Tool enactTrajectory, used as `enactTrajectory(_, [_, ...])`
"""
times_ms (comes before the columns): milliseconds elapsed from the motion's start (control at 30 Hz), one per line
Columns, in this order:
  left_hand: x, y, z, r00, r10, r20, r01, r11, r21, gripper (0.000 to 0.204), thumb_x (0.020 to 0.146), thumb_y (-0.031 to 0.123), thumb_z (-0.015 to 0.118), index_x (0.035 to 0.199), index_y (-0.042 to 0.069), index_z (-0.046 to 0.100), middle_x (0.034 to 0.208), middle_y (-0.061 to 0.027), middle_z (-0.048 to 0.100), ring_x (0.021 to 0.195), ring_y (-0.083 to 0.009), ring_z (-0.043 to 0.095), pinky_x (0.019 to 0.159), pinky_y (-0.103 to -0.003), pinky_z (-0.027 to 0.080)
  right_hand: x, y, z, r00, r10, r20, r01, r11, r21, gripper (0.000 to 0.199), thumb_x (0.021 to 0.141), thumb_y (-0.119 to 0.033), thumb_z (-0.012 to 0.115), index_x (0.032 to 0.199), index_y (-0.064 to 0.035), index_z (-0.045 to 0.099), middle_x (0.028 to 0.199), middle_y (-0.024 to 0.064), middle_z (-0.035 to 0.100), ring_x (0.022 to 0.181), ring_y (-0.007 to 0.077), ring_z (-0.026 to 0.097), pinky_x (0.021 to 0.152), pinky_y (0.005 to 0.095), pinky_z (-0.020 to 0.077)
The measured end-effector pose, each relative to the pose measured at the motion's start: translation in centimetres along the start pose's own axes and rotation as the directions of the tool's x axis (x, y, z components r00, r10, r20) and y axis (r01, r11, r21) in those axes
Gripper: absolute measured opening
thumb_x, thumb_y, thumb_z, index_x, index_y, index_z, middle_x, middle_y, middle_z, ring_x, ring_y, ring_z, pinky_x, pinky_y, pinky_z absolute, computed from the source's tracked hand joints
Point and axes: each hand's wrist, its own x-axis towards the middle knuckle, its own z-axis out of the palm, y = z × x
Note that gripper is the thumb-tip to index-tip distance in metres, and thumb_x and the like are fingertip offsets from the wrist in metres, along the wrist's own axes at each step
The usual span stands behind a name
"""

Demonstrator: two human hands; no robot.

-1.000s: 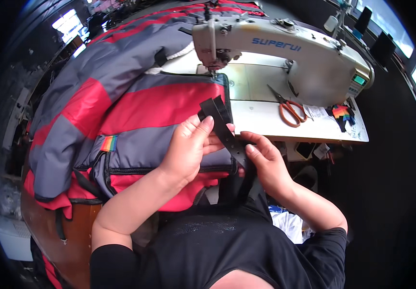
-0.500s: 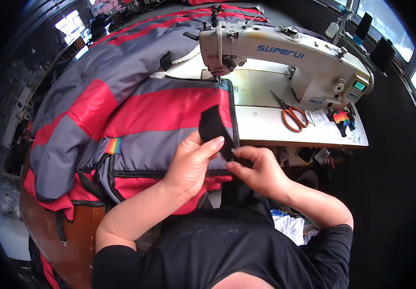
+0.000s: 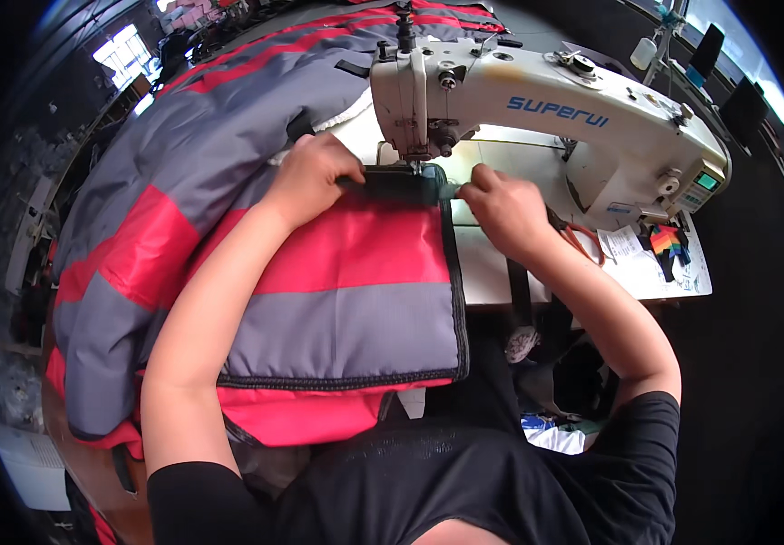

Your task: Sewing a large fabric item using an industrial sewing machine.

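Head view, sewing table: a person's two bare hands worked at the near side of a white sewing machine (image 3: 492, 95), over a red and grey padded panel (image 3: 346, 250).
Black strap: it was stretched crosswise between the hands, along the panel's top edge and just in front of the needle area (image 3: 417, 167); whether it lay flat on the cloth or a little above it could not be told.
Left hand (image 3: 317, 177): the fingers were closed, with the strap's left end pinched between thumb and fingertips.
Right hand (image 3: 505, 211): the thumb and fingertips were drawn together on the strap's right end, which was blurred there.
Done: the panel sat under the machine's head, dark edging (image 3: 458, 318) ran down its right side, and the strap had been brought up to the top edge.
Left: no stitching could be made out on the strap, and both ends were in the fingers, so its fastening looked not yet done.
Right of the machine's front: orange-handled scissors (image 3: 582, 243) lay partly behind the right forearm, with a paper slip (image 3: 623, 242) and a rainbow ribbon (image 3: 667, 242) beside them.
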Motion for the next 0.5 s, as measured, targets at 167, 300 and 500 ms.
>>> enactTrajectory(167, [0.3,1.1,2.0,0.996,0.068,0.052,-0.074,0.991,0.110,0.013,0.071,0.001,0.058,0.075,0.005,0.069,0.091,-0.0062,0.070,0.099,-0.0282,0.061,0.090,-0.041,0.047,-0.3,0.3,3.7,1.000,-0.015,-0.016,0.018,0.985,0.173,0.012,0.081,-0.012,0.062,0.092,-0.0097,0.069,0.091,0.0055,0.059,0.080,0.0264,0.063,0.060,0.0392,0.0497])
enactTrajectory(300, [1.1,4.6,3.2,0.997,-0.033,0.076,0.020,0.985,0.170,0.022,0.079,0.018,0.057,0.089,0.004,0.071,0.090,-0.0115,0.069,0.099,-0.0297,0.061,0.093,-0.041,0.047,-0.6,0.5,4.0,0.998,-0.036,-0.056,0.047,0.976,0.212,0.013,0.082,-0.014,0.063,0.093,-0.0102,0.069,0.091,0.0055,0.059,0.078,0.0257,0.063,0.060,0.0389,0.0496])
enactTrajectory(500, [1.8,5.0,5.3,0.995,0.085,0.052,-0.092,0.984,0.153,0.020,0.082,0.016,0.067,0.099,0.004,0.070,0.105,-0.0106,0.065,0.100,-0.0285,0.060,0.098,-0.045,0.046,-0.6,0.7,3.1,0.995,0.048,-0.093,-0.013,0.939,0.343,0.019,0.072,-0.003,0.067,0.090,-0.0091,0.069,0.088,0.0063,0.061,0.081,0.0269,0.064,0.061,0.0373,0.0506])
